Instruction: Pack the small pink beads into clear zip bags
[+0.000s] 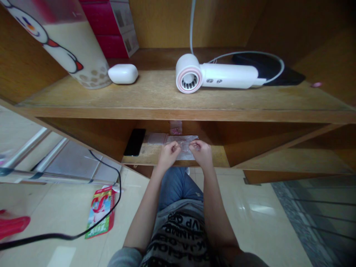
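Note:
Over a low shelf, my left hand [169, 154] is closed in a pinch, its fingertips turned inward. Opposite it, a short gap away, my right hand [201, 151] is pinched shut too. Whatever lies between the fingertips is too thin and small to make out. Beneath both hands is a whitish sheet [186, 157], with a small clear item on it that I cannot identify. Behind the hands stands a small clear bag of pink beads [175, 129]. A flat clear packet [156, 138] lies left of the sheet, beside a black phone [135, 142].
An upper shelf [155, 102] overhangs the low one. On it are a white handheld fan [222, 76] with a cable, a white earbud case [123, 73], a milk-tea cup [89, 52] and a pink box [111, 33]. A black cable [66, 236] crosses the lower left.

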Demonstrator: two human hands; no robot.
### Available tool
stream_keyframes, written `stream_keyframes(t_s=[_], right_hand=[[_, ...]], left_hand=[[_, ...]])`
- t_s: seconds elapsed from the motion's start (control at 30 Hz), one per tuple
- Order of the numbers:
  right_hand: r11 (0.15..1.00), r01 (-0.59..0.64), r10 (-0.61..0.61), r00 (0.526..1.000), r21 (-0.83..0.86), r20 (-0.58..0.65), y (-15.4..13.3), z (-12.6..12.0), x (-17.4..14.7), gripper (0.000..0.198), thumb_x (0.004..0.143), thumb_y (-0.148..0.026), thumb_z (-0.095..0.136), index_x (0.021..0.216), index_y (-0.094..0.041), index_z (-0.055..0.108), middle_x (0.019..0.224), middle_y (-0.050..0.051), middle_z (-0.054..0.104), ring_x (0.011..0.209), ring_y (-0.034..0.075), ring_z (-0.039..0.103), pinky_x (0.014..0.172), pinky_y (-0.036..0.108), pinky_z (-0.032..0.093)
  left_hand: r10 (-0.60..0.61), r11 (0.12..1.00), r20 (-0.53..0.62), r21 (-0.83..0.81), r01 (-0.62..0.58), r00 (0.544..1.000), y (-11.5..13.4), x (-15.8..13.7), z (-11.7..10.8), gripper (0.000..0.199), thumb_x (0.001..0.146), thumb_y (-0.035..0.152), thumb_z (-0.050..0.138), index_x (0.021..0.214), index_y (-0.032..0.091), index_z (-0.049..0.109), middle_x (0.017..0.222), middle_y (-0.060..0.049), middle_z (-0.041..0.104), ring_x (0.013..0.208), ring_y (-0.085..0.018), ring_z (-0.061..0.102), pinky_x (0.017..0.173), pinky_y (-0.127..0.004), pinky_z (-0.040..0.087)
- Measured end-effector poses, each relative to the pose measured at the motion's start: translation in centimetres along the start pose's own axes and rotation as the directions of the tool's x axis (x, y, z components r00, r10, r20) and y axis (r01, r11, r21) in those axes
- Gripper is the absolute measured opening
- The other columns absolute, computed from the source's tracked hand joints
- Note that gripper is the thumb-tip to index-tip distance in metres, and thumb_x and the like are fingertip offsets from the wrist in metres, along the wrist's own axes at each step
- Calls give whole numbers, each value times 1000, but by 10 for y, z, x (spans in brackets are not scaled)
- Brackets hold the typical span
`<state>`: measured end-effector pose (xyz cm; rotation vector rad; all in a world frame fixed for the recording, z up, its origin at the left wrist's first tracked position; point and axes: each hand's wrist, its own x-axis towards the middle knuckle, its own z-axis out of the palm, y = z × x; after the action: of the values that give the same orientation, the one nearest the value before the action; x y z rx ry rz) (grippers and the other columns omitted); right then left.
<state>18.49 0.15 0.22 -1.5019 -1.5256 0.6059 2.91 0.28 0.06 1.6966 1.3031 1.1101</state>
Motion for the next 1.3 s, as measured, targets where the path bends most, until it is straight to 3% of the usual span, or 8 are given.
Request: stream_keyframes(t_s=[0.1,0.27,0.33,0.43,0.53,0.8,1.1,1.3], right_hand=[[991,48,-50,999,-122,-13,-8,-8,-1,11,69,-22,53,68,-21,64,66,3,65,60,17,57,62,28,43],[986,168,-167,982,-12,90,-29,-23,-4,14,76,-24,51,73,-20,64,72,3,65,65,16,57,64,26,43],[980,191,-197,969,58,149,-37,-28,-6,14,78,-26,51,74,-20,63,73,3,65,67,15,57,63,26,42],[972,176,-205,959,156,196,-42,-31,-8,15,79,-29,52,74,-20,63,73,2,65,67,15,57,62,25,42],[974,128,-160,973,185,167,-34,-30,-7,18,80,-31,51,75,-19,63,70,2,64,63,14,56,59,25,43],[988,50,-53,998,143,18,0,-20,0,18,76,-34,56,81,-18,61,71,4,63,59,14,55,55,26,44],[985,173,-173,985,2,-1,-7,-16,1,19,76,-40,59,77,-22,65,84,5,65,83,20,57,74,34,43],[949,22,-28,999,314,16,2,-7,1,18,75,-38,60,71,-22,64,71,1,63,68,16,57,64,29,44]], left_hand=[[22,1000,10,9,-22,1000,1,-5,-3,20,77,30,51,63,17,55,60,2,51,60,-11,45,59,-22,32],[-217,895,-170,-428,126,961,-14,-11,15,33,80,49,46,87,19,57,85,-4,60,73,-14,53,62,-22,41],[-362,766,-68,-590,255,930,-22,-14,26,43,79,57,44,99,20,55,99,-6,59,78,-14,56,62,-23,44],[-418,514,185,-759,399,889,-27,-19,37,53,77,64,40,99,18,54,88,-6,60,73,-14,58,64,-26,48],[-422,417,218,-815,402,880,-26,-23,39,46,74,60,51,91,17,55,73,-1,56,63,-11,58,62,-25,49],[-411,601,65,-730,324,909,-19,-17,21,42,70,52,60,93,17,60,73,0,61,50,-6,52,52,-19,45],[-384,708,-41,-654,266,922,-14,-9,6,38,71,51,60,87,17,61,70,1,63,46,-7,54,47,-19,44],[-382,729,-44,-628,272,923,-19,-8,3,34,72,48,61,85,17,63,70,1,63,45,-7,54,45,-19,44]])
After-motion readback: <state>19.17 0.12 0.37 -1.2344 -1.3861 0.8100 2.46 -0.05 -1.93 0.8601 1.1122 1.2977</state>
